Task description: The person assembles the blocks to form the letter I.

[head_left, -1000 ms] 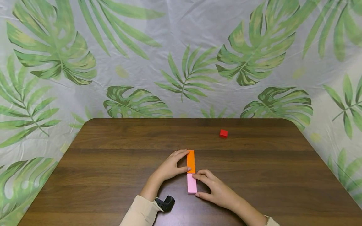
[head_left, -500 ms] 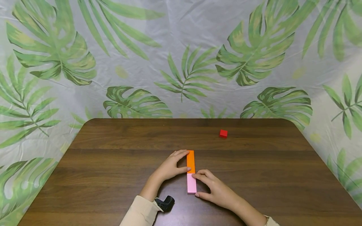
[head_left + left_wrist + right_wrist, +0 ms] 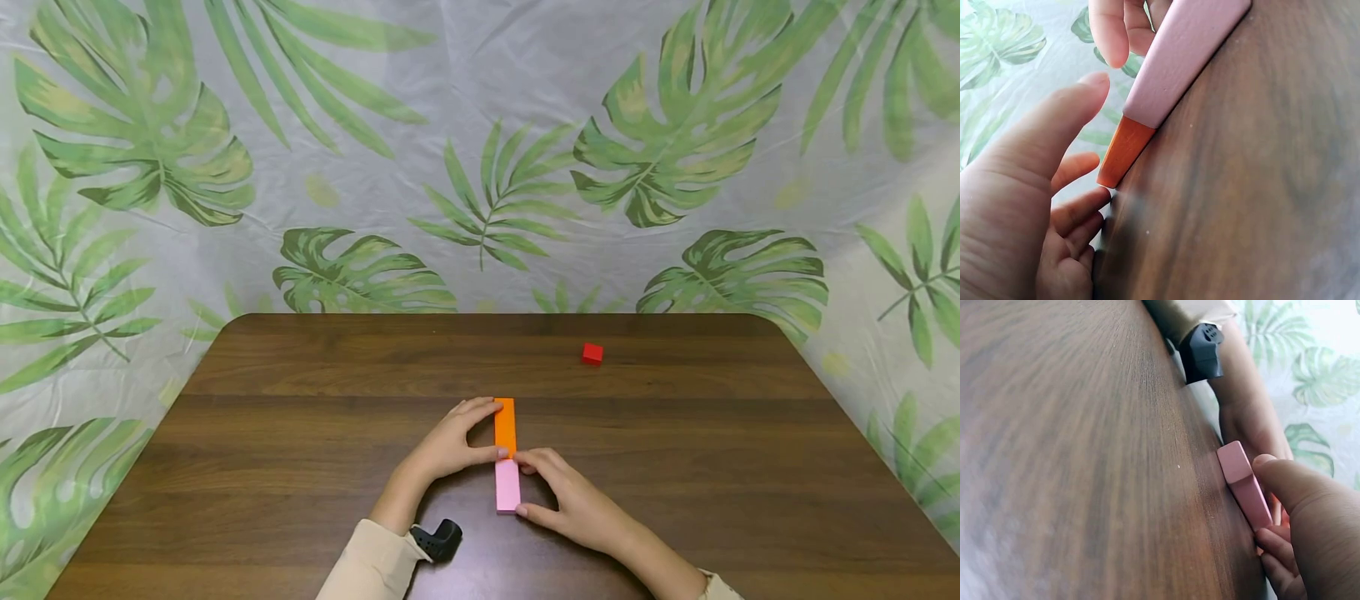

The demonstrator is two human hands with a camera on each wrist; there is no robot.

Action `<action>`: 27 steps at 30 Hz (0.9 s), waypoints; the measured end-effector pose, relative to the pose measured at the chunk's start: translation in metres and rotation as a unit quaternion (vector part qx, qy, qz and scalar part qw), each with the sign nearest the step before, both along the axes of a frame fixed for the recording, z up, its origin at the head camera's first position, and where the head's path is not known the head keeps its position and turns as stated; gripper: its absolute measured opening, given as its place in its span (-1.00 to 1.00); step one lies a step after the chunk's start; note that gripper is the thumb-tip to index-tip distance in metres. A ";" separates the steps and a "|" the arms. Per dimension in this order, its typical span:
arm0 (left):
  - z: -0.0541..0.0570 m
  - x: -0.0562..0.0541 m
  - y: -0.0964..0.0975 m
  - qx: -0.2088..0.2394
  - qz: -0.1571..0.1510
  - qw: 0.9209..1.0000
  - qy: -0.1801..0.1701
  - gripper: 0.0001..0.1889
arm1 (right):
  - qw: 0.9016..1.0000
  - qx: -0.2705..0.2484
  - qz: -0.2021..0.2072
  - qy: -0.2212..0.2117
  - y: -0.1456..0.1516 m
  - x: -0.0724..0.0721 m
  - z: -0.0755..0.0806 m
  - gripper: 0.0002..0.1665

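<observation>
An orange rectangular block (image 3: 506, 427) and a pink rectangular block (image 3: 507, 485) lie end to end on the table, the orange one farther away. My left hand (image 3: 448, 442) holds the orange block from its left, thumb at the near end and fingers by the far end. On the other side, my right hand (image 3: 573, 500) holds the pink block, thumb at its near right corner and index finger by the seam. The left wrist view shows the pink block (image 3: 1179, 62) meeting the orange block (image 3: 1127, 150). In the right wrist view, fingers partly hide the pink block (image 3: 1247, 484).
A small red block (image 3: 592, 354) sits toward the back, right of centre on the brown wooden table (image 3: 712, 433). Behind the table hangs a leaf-patterned cloth (image 3: 360, 183). A black device (image 3: 442, 542) is strapped to the left wrist beside the sleeve.
My right index finger has shifted off the pink block's top toward the seam, and the right thumb has moved slightly forward. The left thumb has slid slightly nearer the seam. Both blocks stay aligned.
</observation>
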State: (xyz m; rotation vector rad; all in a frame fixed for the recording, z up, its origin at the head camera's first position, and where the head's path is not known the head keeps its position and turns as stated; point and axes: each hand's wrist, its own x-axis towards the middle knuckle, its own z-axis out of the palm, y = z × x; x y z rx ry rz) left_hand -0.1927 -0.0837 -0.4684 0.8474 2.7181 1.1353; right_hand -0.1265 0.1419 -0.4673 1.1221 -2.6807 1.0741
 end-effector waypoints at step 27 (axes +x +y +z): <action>0.002 0.003 -0.001 -0.001 -0.015 1.000 -0.013 -0.11 | 0.993 -0.105 -0.051 0.002 0.004 -0.012 -0.003 -0.53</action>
